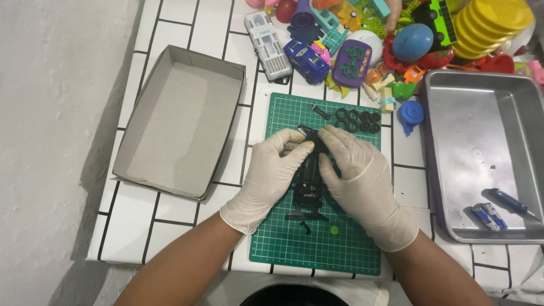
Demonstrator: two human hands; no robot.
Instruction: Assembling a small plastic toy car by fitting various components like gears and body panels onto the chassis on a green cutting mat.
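Both my hands wear pale latex gloves and meet over a green cutting mat (345, 238). My left hand (271, 173) and my right hand (358, 173) together grip a black toy car chassis (309, 190), fingertips pinching its far end. Small black parts lie on the mat under it. Several black toy tyres (358, 120) sit at the mat's far edge, with a small black piece (319, 111) beside them.
An empty grey cardboard box lid (180, 122) lies to the left. A metal tray (481, 153) on the right holds a blue screwdriver (510, 201) and a small blue-white toy car body (491, 216). A pile of colourful plastic toys (396, 39) and a screwdriver bit case (267, 45) fill the back.
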